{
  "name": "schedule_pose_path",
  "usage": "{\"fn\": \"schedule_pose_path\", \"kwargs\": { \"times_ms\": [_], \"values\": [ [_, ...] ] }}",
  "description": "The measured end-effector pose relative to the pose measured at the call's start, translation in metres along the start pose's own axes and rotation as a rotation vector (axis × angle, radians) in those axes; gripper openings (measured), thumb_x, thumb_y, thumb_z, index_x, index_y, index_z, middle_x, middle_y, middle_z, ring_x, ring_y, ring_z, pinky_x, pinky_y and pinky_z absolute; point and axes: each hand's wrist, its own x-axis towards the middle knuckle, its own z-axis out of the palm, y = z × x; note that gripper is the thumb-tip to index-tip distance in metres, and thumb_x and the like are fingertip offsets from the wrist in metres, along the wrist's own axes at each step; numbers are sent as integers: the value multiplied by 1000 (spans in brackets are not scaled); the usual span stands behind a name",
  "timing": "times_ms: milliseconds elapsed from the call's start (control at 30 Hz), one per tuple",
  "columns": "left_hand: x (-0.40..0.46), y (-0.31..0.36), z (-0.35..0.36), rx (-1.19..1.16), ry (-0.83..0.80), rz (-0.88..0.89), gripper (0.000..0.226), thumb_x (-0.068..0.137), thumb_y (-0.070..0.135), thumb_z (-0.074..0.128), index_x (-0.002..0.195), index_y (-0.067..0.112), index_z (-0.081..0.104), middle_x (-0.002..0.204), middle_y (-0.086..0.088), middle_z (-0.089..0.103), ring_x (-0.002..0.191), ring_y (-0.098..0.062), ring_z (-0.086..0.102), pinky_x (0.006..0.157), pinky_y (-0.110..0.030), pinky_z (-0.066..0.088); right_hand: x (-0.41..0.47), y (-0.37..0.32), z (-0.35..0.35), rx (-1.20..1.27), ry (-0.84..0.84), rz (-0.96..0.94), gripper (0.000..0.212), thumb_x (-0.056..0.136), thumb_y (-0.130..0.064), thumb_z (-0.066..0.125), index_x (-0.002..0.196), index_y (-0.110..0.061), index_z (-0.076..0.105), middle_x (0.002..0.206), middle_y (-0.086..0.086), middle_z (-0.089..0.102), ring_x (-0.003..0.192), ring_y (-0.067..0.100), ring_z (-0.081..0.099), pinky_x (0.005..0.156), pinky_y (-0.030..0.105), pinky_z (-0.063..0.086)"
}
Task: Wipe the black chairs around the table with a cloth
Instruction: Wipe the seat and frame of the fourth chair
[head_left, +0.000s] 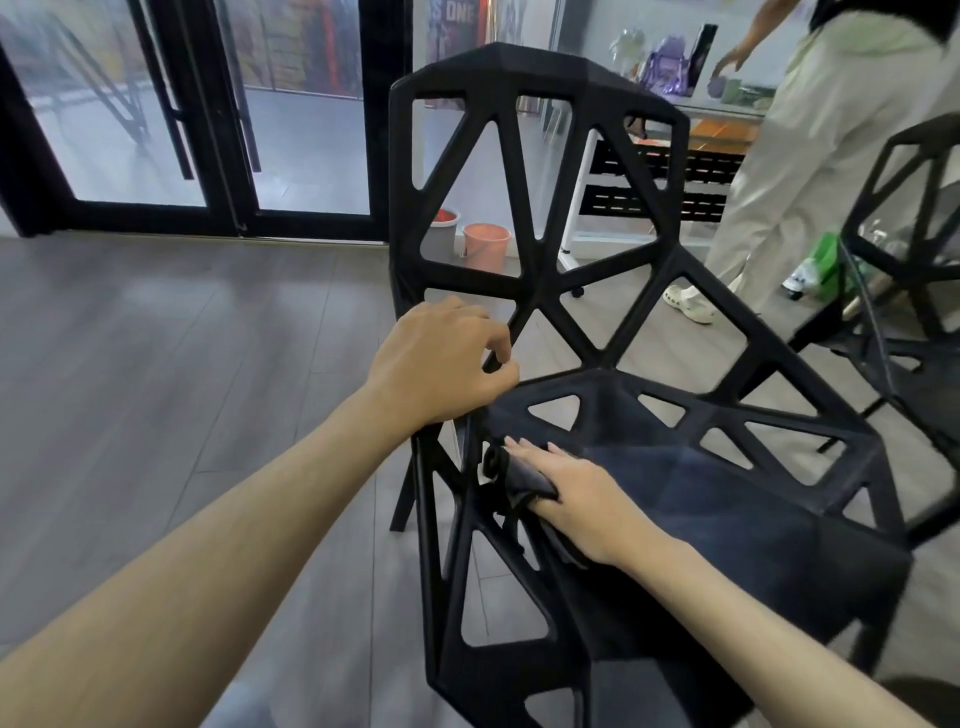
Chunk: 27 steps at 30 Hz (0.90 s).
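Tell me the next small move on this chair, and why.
Probably slide the right hand with the cloth rightward across the seat. The cloth sits at the seat's left edge under that hand, most of the seat lies to its right, and the left hand grips the chair frame, steadying it.

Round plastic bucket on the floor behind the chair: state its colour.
The round plastic bucket is salmon pink, seen in the head view.
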Motion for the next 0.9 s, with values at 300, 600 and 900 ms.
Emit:
{"fn": "schedule_pose_path", "kwargs": {
  "times_ms": [300,600,900],
  "values": [
    [0,2,0,111,-50,26,34,97,57,51,100,32,73,93,11,64,85,-9,51,79,-29,37,67,-8,-5,-71,91,88,63,104,-10,50,158,-35,32,167,-9,30,156,28,19,125,46,22],
    [-2,4,-10,152,-156,5,41,93,64,56,120,35,66,110,9,68,103,-15,60,97,-40,46,10,17,-13,-103,26,141,65,103,-18,56,159,-39,31,166,-9,32,155,26,25,126,42,18],
    [-11,4,-22,0,-124,-75,30,93,55,69,118,40,68,123,12,68,124,-21,58,115,-46,34,-82,117,-88,-395,193,514,59,103,-26,54,155,-46,35,171,-17,13,160,19,-6,122,67,-6]
  ]
}}
